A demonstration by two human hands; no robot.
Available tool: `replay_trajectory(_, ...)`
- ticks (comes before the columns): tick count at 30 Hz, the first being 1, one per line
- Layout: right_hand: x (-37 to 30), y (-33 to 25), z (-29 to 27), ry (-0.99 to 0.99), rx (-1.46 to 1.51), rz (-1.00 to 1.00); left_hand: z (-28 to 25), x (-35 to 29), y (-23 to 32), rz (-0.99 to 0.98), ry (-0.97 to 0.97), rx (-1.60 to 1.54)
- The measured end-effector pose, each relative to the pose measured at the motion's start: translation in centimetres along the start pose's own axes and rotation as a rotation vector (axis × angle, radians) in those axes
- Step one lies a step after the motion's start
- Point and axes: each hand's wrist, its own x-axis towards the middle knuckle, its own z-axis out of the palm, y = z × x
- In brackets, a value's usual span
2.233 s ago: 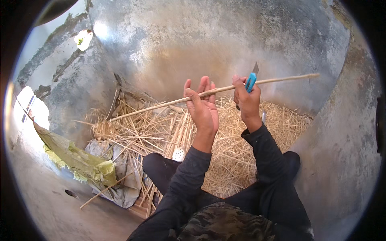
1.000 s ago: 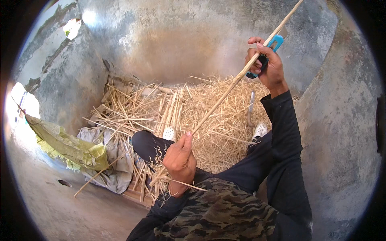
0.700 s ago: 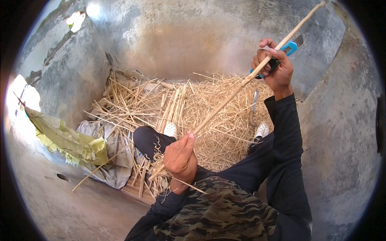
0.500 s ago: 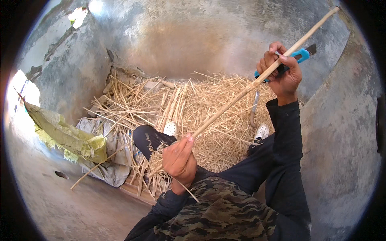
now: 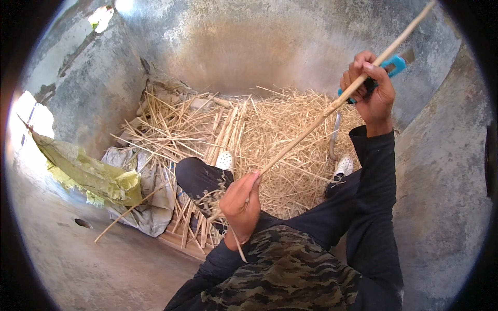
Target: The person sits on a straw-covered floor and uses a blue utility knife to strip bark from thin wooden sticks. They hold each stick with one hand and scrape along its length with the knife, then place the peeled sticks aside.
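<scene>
Stick (image 5: 299, 137) slants over straw (image 5: 280, 116) beside grey walls (image 5: 233, 52), 2 hands (image 5: 242, 206) grasping it, the right (image 5: 378, 101) a knife (image 5: 396, 64) too.

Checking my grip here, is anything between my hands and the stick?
Nothing visible separates your left hand from the stick, which it grips directly. Your right hand also holds a blue utility knife, partly behind the stick; whether they touch, I can't tell.

Open room above the straw (image 5: 290, 194) — the slanting stick (image 5: 311, 126) crosses it.
</scene>
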Motion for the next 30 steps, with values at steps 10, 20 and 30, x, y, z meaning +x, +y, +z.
replay_trajectory(10, 8.1, 0.8, -1.9, 0.189, -0.807, 0.291, 3.9, -2.6, 0.8, -0.892, -0.809, -0.910)
replay_trajectory(20, 5.6, 4.3, -6.2, 0.327, -1.097, 0.100, 0.2, -1.8, 0.5, -0.683, -1.049, -0.685)
replay_trajectory(30, -13.5, 8.8, 3.8, -0.320, -1.507, 0.164, -1.3, 0.6, -1.1, -1.084, -0.967, -0.850)
